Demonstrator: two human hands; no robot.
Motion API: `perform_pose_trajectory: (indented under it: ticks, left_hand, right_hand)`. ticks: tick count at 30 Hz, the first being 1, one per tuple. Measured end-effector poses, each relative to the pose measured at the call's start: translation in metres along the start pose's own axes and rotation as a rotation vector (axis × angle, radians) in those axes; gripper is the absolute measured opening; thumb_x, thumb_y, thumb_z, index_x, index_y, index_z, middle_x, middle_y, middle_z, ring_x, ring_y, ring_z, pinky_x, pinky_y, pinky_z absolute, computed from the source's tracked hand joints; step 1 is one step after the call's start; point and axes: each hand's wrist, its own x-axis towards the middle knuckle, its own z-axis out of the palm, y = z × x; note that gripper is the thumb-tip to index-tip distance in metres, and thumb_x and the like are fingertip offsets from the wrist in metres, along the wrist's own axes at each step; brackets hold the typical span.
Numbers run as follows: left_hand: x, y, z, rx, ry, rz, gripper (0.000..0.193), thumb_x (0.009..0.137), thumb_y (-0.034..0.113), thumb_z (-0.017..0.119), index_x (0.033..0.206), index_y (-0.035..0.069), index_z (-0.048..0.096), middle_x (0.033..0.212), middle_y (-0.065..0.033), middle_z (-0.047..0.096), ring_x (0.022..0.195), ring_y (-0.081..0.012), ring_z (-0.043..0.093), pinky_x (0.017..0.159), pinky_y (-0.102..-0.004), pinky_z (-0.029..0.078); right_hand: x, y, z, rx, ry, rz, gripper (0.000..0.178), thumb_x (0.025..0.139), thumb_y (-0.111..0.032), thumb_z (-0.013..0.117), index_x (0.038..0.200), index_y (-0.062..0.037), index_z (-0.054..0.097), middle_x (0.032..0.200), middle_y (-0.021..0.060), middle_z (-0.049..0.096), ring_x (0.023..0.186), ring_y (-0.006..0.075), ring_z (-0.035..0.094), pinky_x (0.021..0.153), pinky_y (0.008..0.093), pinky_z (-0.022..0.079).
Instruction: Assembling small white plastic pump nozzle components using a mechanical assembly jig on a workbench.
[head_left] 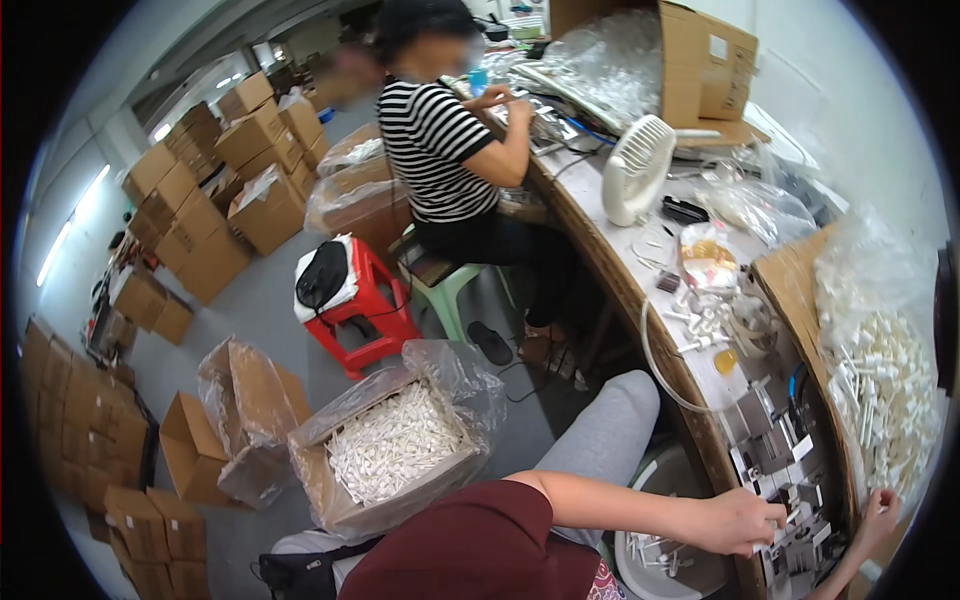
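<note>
My left hand (738, 521) reaches over a metal fixture (790, 500) at the bench edge. Its fingers are closed together, and anything in them is too small to tell. At the far right, my right hand (879, 512) is at the lower end of a carton's heap of small white plastic parts (880, 390). Its thumb and fingers are pinched, with what they hold not clear. Below my left forearm stands a pale tub (650, 580) with some white parts in it.
A carton full of white parts (395, 445) stands on the floor to my left. Behind it are a red stool (375, 330) and a co-worker in a striped shirt (440, 150), seated at the bench. A white fan (640, 170) stands on the bench; stacked cartons (200, 240) line the far left.
</note>
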Motion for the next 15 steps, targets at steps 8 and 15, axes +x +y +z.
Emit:
perform_pose_trajectory:
  ticks: [8,15]
  left_hand:
    - [-0.012,0.02,-0.012,-0.093,0.05,-0.045,0.022,0.067,0.011,0.079,0.087,0.005,0.071,0.113,-0.0093,0.062,0.085,-0.0302,0.067,0.072,-0.0417,0.053]
    - [-0.022,0.024,-0.01,-0.055,0.066,-0.042,0.022,0.066,0.012,0.081,0.085,0.006,0.072,0.108,-0.0079,0.061,0.083,-0.0296,0.067,0.072,-0.0425,0.053]
  right_hand:
    - [0.013,0.002,0.012,-0.029,-0.055,0.084,0.032,0.091,-0.032,0.072,0.1,-0.002,0.064,0.08,0.0078,0.062,0.075,0.0202,0.059,0.074,0.0348,0.048]
    - [0.026,0.003,0.021,0.18,-0.157,0.157,0.031,0.091,-0.029,0.074,0.099,-0.0002,0.067,0.085,0.0059,0.066,0.077,0.0161,0.059,0.074,0.0313,0.049]
